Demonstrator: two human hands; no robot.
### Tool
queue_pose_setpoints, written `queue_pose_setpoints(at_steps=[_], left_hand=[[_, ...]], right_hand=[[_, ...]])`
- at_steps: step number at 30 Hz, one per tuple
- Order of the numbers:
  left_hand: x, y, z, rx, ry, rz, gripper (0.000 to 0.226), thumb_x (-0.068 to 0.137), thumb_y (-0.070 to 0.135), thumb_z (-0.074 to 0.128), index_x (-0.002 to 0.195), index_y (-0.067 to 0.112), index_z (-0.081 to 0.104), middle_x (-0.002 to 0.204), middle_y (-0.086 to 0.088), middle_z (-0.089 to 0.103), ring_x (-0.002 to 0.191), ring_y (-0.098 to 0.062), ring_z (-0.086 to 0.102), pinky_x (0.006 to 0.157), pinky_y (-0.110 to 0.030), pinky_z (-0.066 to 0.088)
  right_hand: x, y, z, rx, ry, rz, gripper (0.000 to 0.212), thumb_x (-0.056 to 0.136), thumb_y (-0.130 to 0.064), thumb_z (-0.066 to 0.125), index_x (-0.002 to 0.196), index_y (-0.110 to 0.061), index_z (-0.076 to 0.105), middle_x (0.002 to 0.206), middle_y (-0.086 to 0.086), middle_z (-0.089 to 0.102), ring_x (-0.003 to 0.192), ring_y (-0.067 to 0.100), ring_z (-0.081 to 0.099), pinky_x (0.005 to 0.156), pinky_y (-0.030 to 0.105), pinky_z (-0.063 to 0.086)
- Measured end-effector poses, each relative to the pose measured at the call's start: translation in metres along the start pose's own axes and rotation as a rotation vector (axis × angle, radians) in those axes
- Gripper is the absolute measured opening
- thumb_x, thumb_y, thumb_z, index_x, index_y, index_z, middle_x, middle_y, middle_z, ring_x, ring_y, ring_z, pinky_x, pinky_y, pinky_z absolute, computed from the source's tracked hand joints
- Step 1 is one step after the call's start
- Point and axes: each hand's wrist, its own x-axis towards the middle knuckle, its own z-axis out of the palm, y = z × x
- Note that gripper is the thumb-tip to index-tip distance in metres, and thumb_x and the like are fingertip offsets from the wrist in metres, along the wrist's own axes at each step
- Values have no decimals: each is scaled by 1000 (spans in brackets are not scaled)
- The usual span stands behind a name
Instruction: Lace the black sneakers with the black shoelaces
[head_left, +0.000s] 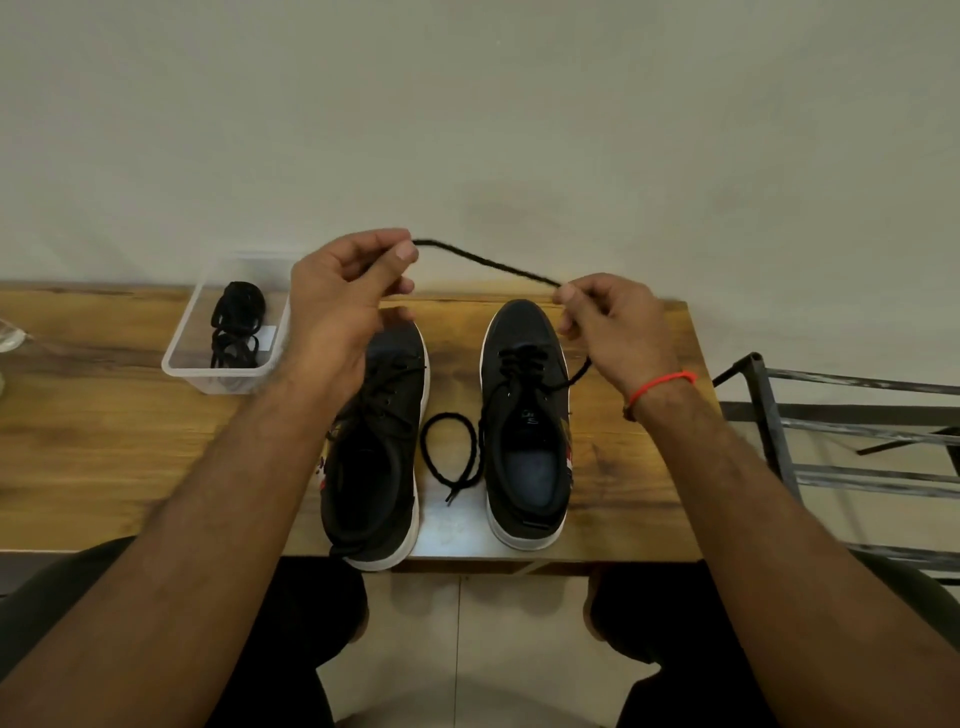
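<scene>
Two black sneakers with white soles stand side by side on the wooden table (104, 457), toes away from me: the left sneaker (374, 452) and the right sneaker (527, 426). A black shoelace (488, 266) stretches in the air between my hands. My left hand (343, 301) pinches its left end above the left sneaker's toe. My right hand (613, 327) pinches the lace above the right sneaker; from there it runs down into that shoe's eyelets. The lace's other end lies in a loop (449, 457) on the table between the shoes.
A clear plastic box (182, 358) with a bundle of black laces (236, 325) stands at the back left. A glass object (8, 338) sits at the far left edge. A metal rack (841, 441) stands right of the table. The wall is close behind.
</scene>
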Motion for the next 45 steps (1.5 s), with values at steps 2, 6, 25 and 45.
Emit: queue_pose_setpoints(at_steps=[2,6,25,45], left_hand=[[-1,1,4,-234,41,-46,13,92,13,73,105,13,72,96,-3,74,82,-10,68,74,-30,61],[5,1,-1,-690,43,-104,17,93,11,69,109,6,65,93,-7,75,95,-18,74,87,-35,60],[2,-9,4,-317,-3,-283,18,96,32,69,109,20,75,83,8,60,51,-2,38,39,-17,24],[-31,-26,34,960,-225,390,17,94,44,68,104,35,78,88,19,67,81,2,62,77,-26,55]], right_hand=[[-2,3,7,-43,-202,-53,15,99,-27,61,91,-21,72,72,-6,70,75,9,67,78,27,53],[-13,2,20,-109,-513,-177,17,98,-29,64,96,-15,73,77,-6,72,78,9,67,79,28,53],[-11,-1,14,-97,-486,-112,23,98,-34,61,115,-22,72,99,-6,72,95,9,66,86,27,52],[-8,6,-9,-437,-615,280,13,97,-27,61,92,-18,69,96,3,73,90,17,71,71,39,63]])
